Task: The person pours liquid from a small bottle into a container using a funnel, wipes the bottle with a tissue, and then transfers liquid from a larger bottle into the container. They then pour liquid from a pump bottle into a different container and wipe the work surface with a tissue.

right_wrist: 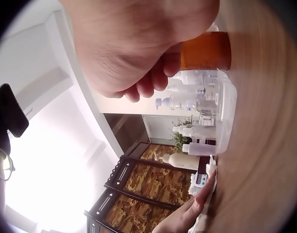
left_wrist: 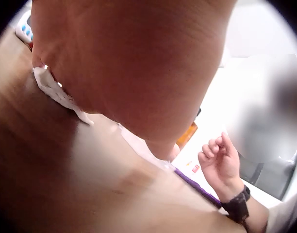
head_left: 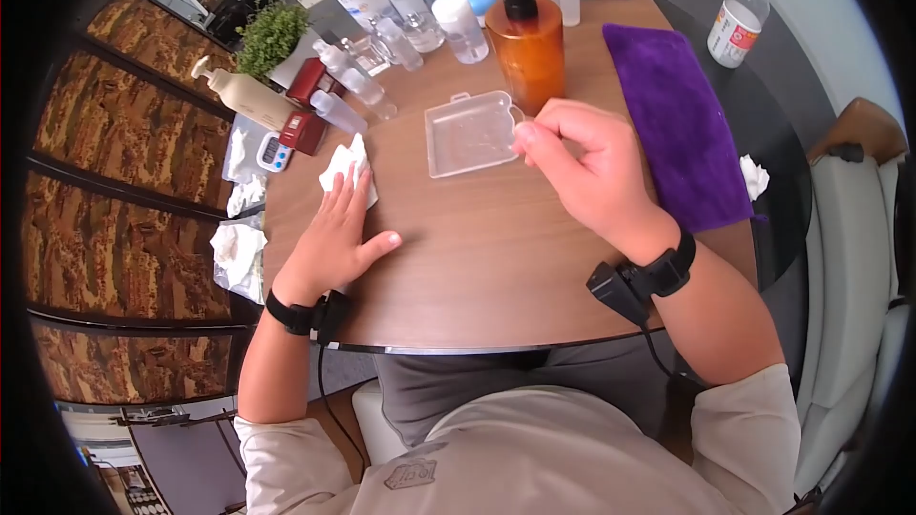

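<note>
The left hand (head_left: 334,238) lies palm down, its straight fingertips resting on a crumpled white tissue (head_left: 340,161) on the table; the tissue also shows under the palm in the left wrist view. My right hand (head_left: 596,167) is raised above the table with fingers curled and thumb against forefinger; nothing can be made out in it. Just left of its fingertips in the head view is a shallow clear plastic tray (head_left: 468,138) with a small tab. Behind that hand stands an amber pump bottle (head_left: 530,52) with a black top.
Clear bottles (head_left: 405,5), a potted plant (head_left: 272,38), red boxes (head_left: 303,132) and a small timer (head_left: 275,152) stand along the back and left. A purple cloth (head_left: 677,129) covers the right side. More tissues (head_left: 239,248) lie at the left edge.
</note>
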`<act>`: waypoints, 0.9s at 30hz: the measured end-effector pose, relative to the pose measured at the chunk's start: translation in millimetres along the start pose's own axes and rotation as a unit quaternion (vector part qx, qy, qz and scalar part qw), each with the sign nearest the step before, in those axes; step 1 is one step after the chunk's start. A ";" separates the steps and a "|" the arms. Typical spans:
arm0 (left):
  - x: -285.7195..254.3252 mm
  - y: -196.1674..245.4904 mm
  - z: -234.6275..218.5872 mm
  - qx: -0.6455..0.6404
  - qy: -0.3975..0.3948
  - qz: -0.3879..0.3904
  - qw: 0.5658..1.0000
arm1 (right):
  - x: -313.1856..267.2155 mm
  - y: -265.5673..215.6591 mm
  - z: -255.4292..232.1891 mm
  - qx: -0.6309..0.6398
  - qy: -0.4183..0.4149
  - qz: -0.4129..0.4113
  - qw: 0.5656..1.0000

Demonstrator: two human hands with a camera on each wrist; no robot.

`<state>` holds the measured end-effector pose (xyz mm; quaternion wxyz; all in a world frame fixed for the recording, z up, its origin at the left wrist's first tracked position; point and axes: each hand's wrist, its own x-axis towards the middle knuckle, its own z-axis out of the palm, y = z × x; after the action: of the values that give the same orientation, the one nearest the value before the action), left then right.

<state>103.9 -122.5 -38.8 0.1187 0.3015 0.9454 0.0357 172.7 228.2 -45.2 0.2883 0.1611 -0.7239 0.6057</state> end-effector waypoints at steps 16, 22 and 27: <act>-60.3 153.7 14.0 -0.096 -0.015 0.217 0.971 | -1.9 2.6 -2.5 0.007 -0.280 0.076 0.957; -84.9 119.9 10.8 -0.188 0.074 0.195 0.960 | -10.4 6.9 6.0 -0.165 -0.406 -0.064 0.897; -80.1 148.8 9.2 -0.119 0.130 0.189 0.966 | -15.3 12.2 10.3 -0.202 -0.384 -0.041 0.900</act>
<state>253.0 -47.5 -10.8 0.0213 0.4508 0.8677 0.2085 175.2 219.0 -65.2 0.0387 0.3495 -0.8778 0.3252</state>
